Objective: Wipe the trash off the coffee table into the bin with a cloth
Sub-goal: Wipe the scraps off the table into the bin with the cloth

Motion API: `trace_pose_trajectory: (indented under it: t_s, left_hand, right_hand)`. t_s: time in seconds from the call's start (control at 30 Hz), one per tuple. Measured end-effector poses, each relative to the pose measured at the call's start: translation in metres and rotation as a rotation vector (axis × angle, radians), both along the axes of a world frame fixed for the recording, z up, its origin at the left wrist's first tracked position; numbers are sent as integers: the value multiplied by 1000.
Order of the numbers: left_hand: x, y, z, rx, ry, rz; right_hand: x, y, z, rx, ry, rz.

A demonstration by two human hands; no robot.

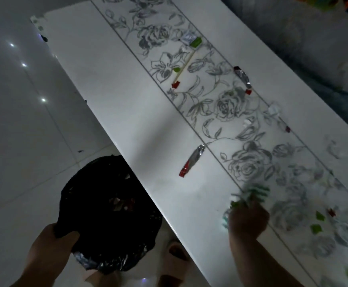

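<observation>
The left hand [50, 243] grips the rim of the bin [108, 214] at lower left, beside the desk [127, 100]. The right hand [248, 219], closed on the blurred cloth [249, 195], should sweep the wrappers [191, 161] in one low stroke toward that edge.

My two hands at a littered white coffee table [115, 96] with grey rose print.

My left hand [50, 245] grips the rim of a black-bagged round bin [111, 214] beside the table edge. My right hand [248, 220] clutches a blurred green-and-white cloth [251, 193] on the tabletop, near a red-and-silver foil wrapper [191, 160].
</observation>
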State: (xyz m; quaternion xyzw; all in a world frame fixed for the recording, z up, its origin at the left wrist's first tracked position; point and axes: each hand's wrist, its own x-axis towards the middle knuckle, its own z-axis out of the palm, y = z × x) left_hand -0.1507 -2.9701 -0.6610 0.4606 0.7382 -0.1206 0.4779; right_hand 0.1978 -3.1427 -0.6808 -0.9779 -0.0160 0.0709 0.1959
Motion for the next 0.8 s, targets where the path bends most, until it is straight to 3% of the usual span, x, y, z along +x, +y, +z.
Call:
trace_pose_trajectory:
  t_s: [0.37, 0.53, 0.8]
  left_hand:
    - [12, -51, -1, 91, -140, 316]
    - [18, -53, 7, 119, -171, 315]
    - [12, -64, 0, 213, -145, 220]
  right_hand:
    - [19, 92, -8, 77, -34, 436]
    - [15, 112, -7, -56, -43, 882]
    - [-50, 115, -6, 37, 30, 1096]
